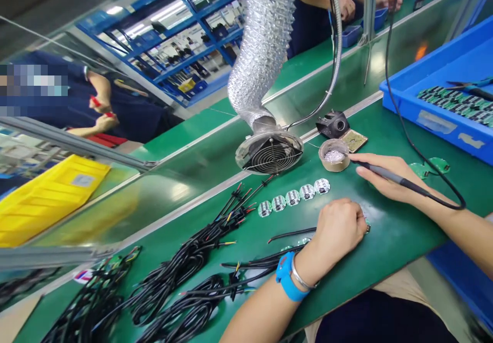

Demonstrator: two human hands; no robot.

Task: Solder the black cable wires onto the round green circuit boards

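Observation:
My right hand [389, 176] grips a soldering iron [389, 173] like a pen. Its tip end is at the rim of a small round cup [334, 157] with silvery, crumpled-looking material inside. Lower down, my left hand [341, 225] rests on the green table, fingers closed. The edge of a small green circuit board [368, 227] peeks out at its fingertips; most of it is hidden. A black cable [292, 233] runs under this hand from the left. Beyond it lies a row of several round circuit boards [293, 197].
Bundled black cables [185, 255] cover the left of the table. A fume extractor [269, 153] hangs on a silver duct above. Behind the cup sits an iron stand [333, 124] with a sponge [353, 140]. A blue bin [435, 122] holds boards and pliers. Co-workers are across the bench.

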